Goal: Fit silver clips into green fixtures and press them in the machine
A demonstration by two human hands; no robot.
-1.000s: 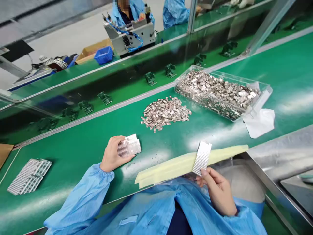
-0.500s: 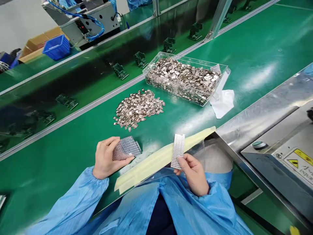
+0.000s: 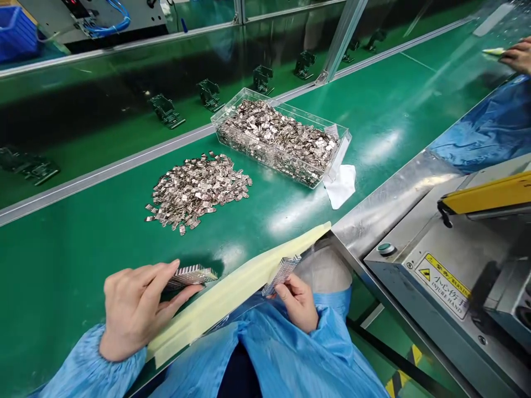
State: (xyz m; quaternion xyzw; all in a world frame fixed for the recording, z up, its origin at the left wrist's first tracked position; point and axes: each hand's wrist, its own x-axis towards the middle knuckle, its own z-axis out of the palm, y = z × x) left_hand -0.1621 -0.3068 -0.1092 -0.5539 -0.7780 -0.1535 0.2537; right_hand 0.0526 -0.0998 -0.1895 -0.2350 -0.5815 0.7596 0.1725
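My left hand (image 3: 139, 304) closes around a block of stacked small metal pieces (image 3: 191, 276), tilted near the green work surface. Its thumb is on the near side and the fingers are on the far side. Between thumb and fingers, my right hand (image 3: 296, 304) pinches a narrower strip of metal pieces (image 3: 282, 273), tilted above the yellow tape (image 3: 240, 287) on the table's front edge. Beyond the hands lies a loose pile of small silvery metal pieces (image 3: 199, 188). Behind it to the right, a clear plastic box (image 3: 269, 157) is filled with more of them.
White paper (image 3: 341, 187) lies beside the box. A grey machine (image 3: 415, 265) with a warning label stands at the right. Another person's hand (image 3: 518, 55) shows at the top right. Dark green fixtures (image 3: 166, 110) line up behind the metal rail (image 3: 124, 155).
The view has swung right, bringing another person's hand and more of the machine into sight. Both held metal blocks have tilted, and my left hand has turned more palm-down.
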